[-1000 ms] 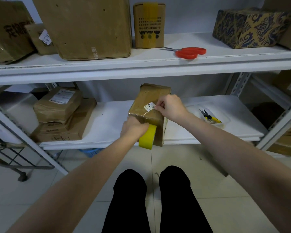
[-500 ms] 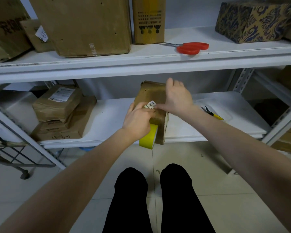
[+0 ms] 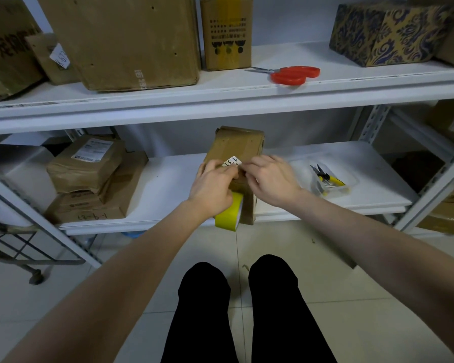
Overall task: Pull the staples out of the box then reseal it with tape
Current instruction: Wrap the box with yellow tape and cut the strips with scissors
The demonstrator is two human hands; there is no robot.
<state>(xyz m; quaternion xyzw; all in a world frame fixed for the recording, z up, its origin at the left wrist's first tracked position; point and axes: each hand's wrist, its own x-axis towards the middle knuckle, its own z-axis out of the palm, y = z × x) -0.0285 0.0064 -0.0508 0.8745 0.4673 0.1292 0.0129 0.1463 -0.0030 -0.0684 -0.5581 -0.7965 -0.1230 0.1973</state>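
**Both hands meet at the label**

Two hands are on the box (image 3: 236, 145), which stands upright at the front edge of the lower shelf (image 3: 168, 184). The left hand (image 3: 212, 184) lies over its near top, fingers (image 3: 215, 167) bent and close together beside the white label (image 3: 231, 161). The thumb is hidden, so it cannot be told whether it holds the tape (image 3: 230, 214), a yellow roll poking out just under that palm and past the shelf's edge. The right hand (image 3: 271, 178) comes in opposite, knuckles up and fingers (image 3: 249, 166) curled. Their tips touch the box at the label's right edge, but the knuckles hide whether they pinch anything.

Brown parcels (image 3: 89, 166) are stacked to the left, well apart. To the right, yellow-handled pliers (image 3: 325, 176) lie in a clear tray (image 3: 351, 179). On the upper shelf (image 3: 351, 74) lie red scissors (image 3: 294, 74). The hands themselves cover the box's near top.

Half a second ago the right hand lay flat across the box with its fingers stretched out; now they have curled back to the label. The left hand has slid slightly further up, and the roll is still beneath it.
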